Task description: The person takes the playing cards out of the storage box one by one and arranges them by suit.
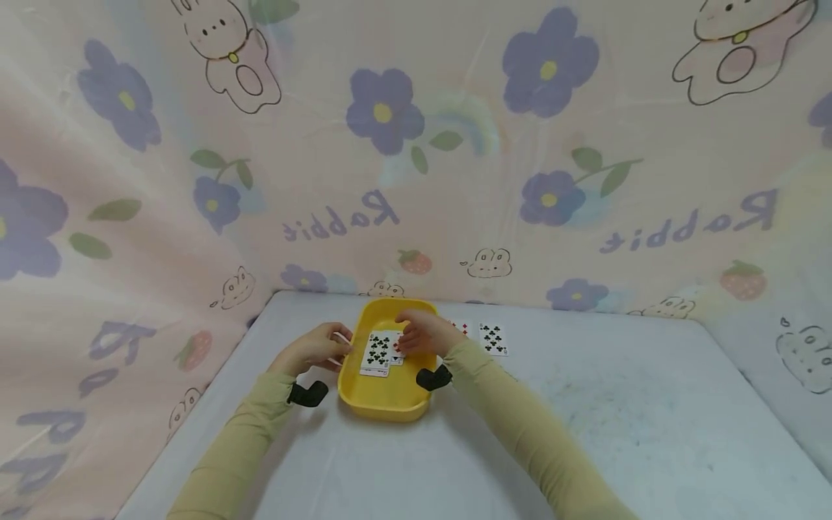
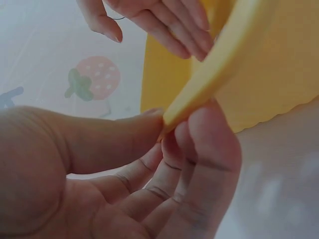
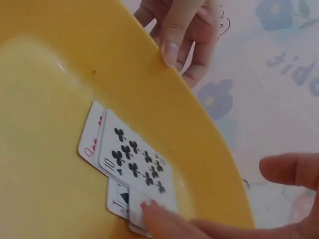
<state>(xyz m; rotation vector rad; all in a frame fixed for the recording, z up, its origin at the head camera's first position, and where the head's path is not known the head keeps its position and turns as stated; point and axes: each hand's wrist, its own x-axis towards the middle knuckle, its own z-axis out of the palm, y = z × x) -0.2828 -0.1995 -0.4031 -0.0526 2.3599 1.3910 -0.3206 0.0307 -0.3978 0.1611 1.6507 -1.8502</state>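
A yellow plastic basin stands on the white table with several playing cards in it. My left hand pinches its left rim, thumb on one side and fingers curled on the other. Inside, a ten of clubs overlaps a red nine, with a jack beside them. My right hand reaches over the right rim into the basin. One of its fingertips lies on a red-marked card, while the thumb stands well apart from it.
Right of the basin, a clubs card lies face up on the table. Next to it a diamonds card is partly hidden by the right hand. A patterned cloth hangs behind and around the table.
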